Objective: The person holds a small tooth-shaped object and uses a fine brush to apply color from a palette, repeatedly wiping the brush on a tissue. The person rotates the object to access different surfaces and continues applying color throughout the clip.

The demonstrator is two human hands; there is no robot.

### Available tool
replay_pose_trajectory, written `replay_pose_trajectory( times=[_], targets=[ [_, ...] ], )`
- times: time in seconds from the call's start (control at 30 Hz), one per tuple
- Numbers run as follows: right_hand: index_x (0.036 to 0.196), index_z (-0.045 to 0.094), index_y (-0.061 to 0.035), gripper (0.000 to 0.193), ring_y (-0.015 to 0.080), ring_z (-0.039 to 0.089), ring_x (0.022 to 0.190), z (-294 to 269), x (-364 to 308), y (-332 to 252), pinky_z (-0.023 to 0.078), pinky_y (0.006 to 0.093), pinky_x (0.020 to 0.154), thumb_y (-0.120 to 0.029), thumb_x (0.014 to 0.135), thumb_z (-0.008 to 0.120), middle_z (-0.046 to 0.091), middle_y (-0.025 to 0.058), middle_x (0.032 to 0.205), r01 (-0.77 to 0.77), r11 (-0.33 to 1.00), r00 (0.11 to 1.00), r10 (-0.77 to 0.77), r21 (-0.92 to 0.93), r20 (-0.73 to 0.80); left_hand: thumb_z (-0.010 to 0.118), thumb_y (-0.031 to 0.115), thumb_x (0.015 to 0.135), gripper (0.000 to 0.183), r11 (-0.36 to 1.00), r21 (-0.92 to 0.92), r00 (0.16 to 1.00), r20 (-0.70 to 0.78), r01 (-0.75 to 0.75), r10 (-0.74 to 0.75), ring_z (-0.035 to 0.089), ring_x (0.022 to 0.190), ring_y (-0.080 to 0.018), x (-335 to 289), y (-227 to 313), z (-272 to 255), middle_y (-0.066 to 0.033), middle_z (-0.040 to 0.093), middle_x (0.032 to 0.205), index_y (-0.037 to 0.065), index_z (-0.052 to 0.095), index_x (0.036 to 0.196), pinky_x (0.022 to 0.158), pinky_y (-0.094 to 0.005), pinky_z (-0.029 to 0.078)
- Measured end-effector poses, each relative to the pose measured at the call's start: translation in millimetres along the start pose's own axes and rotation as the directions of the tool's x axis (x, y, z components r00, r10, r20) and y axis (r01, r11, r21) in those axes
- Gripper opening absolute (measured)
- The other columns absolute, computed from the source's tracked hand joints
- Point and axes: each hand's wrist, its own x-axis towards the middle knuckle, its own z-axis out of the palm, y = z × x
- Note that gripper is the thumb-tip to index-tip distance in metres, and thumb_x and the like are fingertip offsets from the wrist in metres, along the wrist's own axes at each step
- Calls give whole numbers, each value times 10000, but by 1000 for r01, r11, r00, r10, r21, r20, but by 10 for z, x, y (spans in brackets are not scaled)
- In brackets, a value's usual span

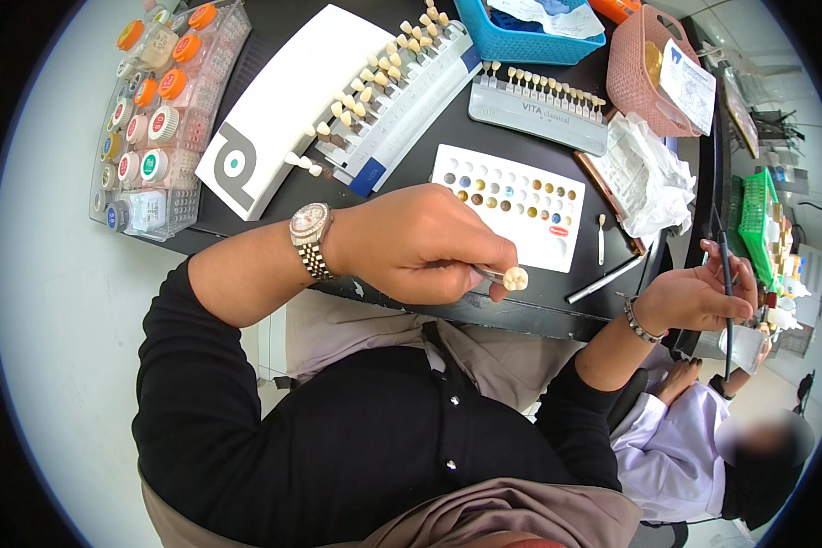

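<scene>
My left hand (420,239), with a watch on its wrist, is closed on a slim metal holder, probably tweezers (491,274). At the holder's tip sits a tooth-shaped dental crown (515,279), its chewing side showing. Held out to the right, my right hand (699,294) has its fingers closed round a long, thin black brush (727,265) standing nearly upright. Beyond the crown lies a white palette (564,248) with rows of small wells, many filled with brown, yellow and blue colours. My left hand covers the palette's near left part.
Two tooth shade guides (537,111) stand behind the palette, one beside a white case (288,87). Capped jars fill a clear rack (187,137) at left. Blue (530,41) and pink baskets (630,68), crumpled tissue (648,173) and a pen (605,279) are also here. A co-worker (676,447) sits at right.
</scene>
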Motion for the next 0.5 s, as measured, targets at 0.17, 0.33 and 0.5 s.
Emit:
replay_pose_trajectory(
  times=[0.17,0.33,0.5],
  targets=[
    [854,441,14,533,204,546,543,5,2,0,532,281,537,-485,919,266,505,144,735,0,1000,1000,0,-2,-5,425,67,655,205,1000,-13,1000,-7,-11,11,552,514,-195,5,1,1,-40,578,636,72,596,766,497,-291,448],
    [852,445,16,539,204,548,543,0,2,7,534,281,540,-488,918,266,505,143,728,-4,1000,1000,4,-1,-7,423,70,660,204,1000,-10,1000,-5,-10,10,557,515,-189,4,-4,4,-37,582,637,73,597,767,498,-289,452],
    [852,447,14,541,205,549,542,4,2,-3,535,282,543,-490,917,263,506,141,725,-5,1000,1000,5,-4,-6,420,82,675,203,1000,11,1000,7,-6,5,561,518,-186,-2,-8,1,-37,582,637,77,597,774,500,-287,453]
  ],
)
